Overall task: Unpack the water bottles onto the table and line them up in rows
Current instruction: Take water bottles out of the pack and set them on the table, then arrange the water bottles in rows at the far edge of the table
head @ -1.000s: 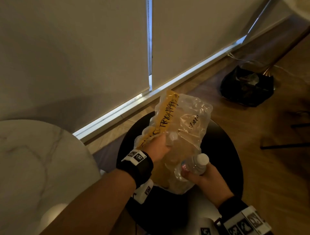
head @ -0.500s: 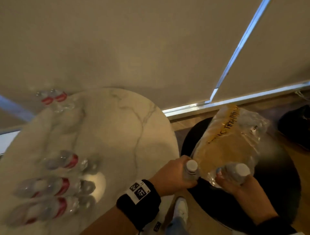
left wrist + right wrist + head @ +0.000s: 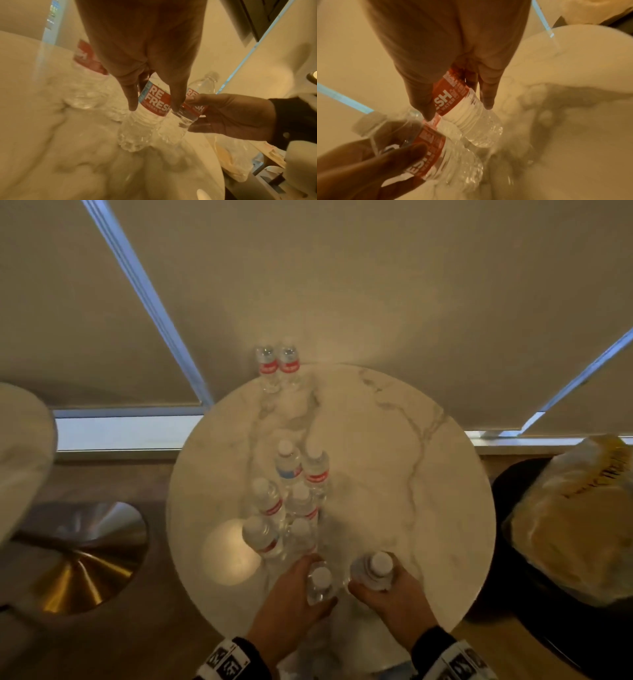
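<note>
My left hand grips a clear water bottle with a red label around its middle, near the front of the round marble table. Beside it, my right hand grips a second bottle the same way. In the left wrist view the left bottle is upright with its base low over the marble; whether it touches the table is unclear. Several bottles stand in two short columns mid-table, and two more stand at the far edge. The opened plastic pack lies to the right.
The pack rests on a black round stool right of the table. A brass table base and the edge of another white tabletop are at the left. Closed blinds hang behind. The table's right half is bare marble.
Both hands pulled a bottle each out of the pack and carried them left from the stool over to the marble table. The view swung left to centre on the table.
</note>
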`<state>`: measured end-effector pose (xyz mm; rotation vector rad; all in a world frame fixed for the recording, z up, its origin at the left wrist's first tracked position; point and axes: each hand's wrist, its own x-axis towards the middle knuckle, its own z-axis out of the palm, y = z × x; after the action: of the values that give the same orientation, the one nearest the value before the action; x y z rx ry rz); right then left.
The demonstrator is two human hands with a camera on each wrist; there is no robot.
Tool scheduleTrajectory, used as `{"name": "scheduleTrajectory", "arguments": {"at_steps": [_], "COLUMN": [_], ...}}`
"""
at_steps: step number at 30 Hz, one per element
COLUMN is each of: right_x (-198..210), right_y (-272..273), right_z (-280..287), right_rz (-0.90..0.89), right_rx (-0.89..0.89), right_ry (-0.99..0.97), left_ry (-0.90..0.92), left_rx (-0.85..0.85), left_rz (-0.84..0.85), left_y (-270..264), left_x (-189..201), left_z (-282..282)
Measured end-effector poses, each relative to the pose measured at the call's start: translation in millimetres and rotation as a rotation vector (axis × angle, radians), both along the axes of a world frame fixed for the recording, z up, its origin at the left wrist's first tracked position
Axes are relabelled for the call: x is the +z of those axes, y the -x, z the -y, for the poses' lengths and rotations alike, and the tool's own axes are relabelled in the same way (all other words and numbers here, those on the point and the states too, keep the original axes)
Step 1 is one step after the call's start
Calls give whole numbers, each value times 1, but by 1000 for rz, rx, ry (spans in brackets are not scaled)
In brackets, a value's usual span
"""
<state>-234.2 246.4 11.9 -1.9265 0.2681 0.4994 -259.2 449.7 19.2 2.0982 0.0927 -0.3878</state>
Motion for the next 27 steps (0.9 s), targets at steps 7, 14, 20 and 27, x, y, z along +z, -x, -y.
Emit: {"name": "scheduleTrajectory", "arguments": {"at_steps": [7, 14, 20, 27], "right_x": [-15, -15, 34, 81], "right_y": [6, -14, -90, -195], "right_z": [-26, 20, 52, -36], "right_rz": [10, -71, 108, 341], "right_rx": [44, 356, 409, 650], "right_ry": [31, 195, 313, 515], "left_ry": [71, -114, -413, -538], "left_rx": [53, -33, -20, -27], "left_rz": [-35, -172, -148, 178], "left_y": [7, 14, 16, -118], "left_x": [-17, -12, 46, 82], "left_z": [-13, -38, -121, -181]}}
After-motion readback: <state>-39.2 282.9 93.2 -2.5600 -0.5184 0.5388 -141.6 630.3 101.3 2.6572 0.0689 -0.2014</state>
